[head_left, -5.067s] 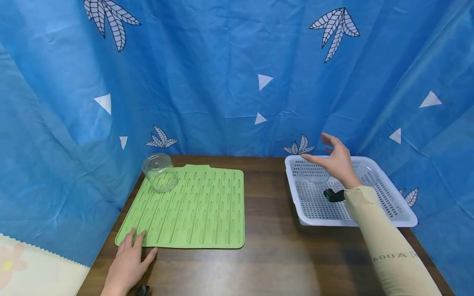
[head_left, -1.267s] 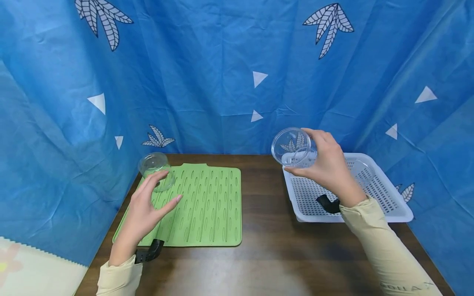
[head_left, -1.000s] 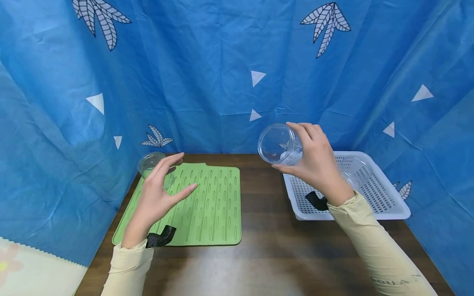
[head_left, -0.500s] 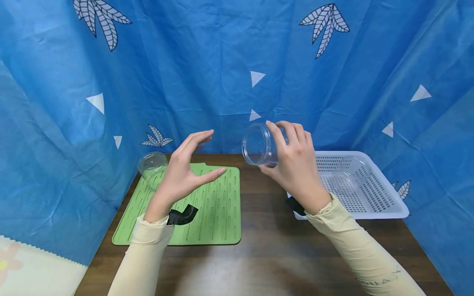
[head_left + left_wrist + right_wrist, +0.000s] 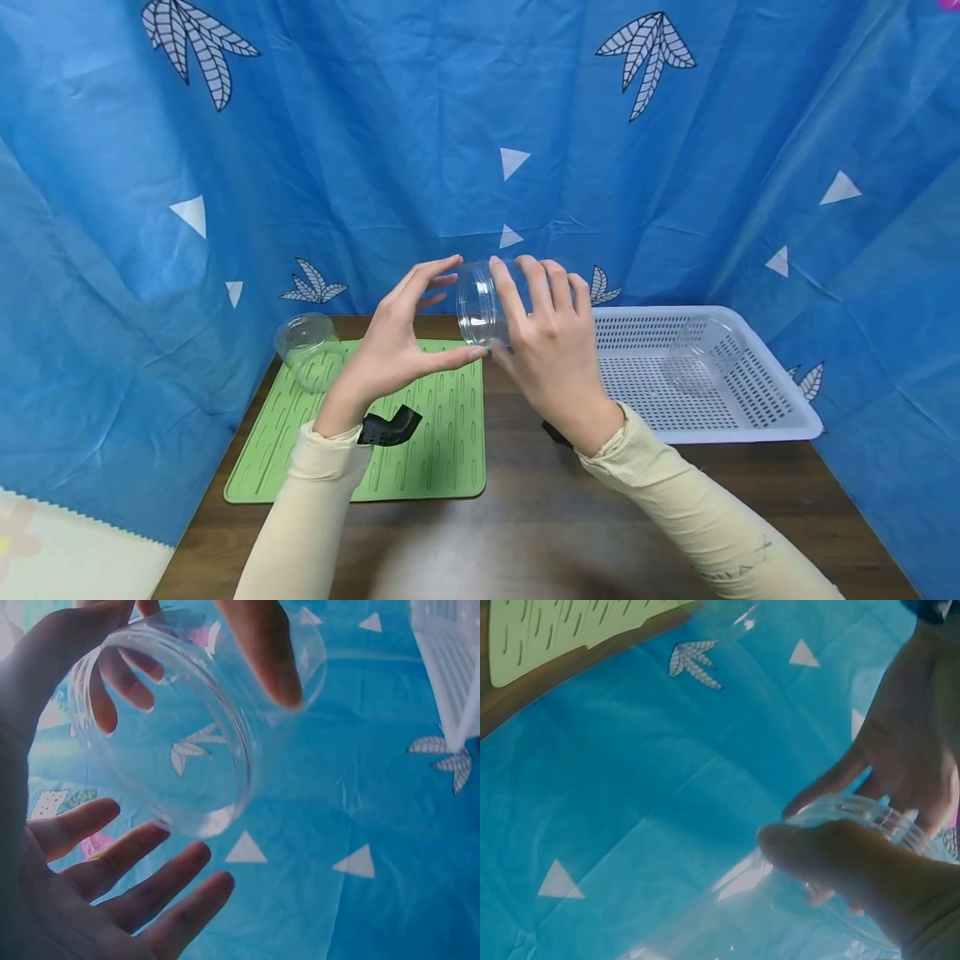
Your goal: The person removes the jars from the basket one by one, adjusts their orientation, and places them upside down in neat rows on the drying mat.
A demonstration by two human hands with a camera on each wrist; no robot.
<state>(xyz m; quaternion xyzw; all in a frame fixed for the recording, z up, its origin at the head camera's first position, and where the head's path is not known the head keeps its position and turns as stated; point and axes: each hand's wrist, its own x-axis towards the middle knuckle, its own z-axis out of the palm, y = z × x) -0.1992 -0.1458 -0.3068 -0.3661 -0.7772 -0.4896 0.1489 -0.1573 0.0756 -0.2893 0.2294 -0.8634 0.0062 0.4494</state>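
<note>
A clear plastic jar (image 5: 476, 307) is up in the air on its side, its mouth facing left. My right hand (image 5: 553, 346) grips it round the body, fingers over the top and thumb below. At the jar's mouth my left hand (image 5: 392, 337) forms a wide C, fingers spread and thumb tip right at the lower rim. The left wrist view has the ridged rim (image 5: 244, 750) between the left thumb and the outstretched fingers (image 5: 150, 889). The jar looks see-through, with nothing visible inside.
A second clear jar (image 5: 309, 354) stands at the far left corner of a green ribbed mat (image 5: 442, 442). On the right, another clear container (image 5: 705, 354) sits in a white perforated basket (image 5: 772, 429). A blue curtain (image 5: 420, 167) hangs behind the wooden table (image 5: 525, 517).
My right hand has taken the jar out of the basket and carried it left, turning its mouth leftward. The left hand has risen from the mat and moved right to the jar's mouth.
</note>
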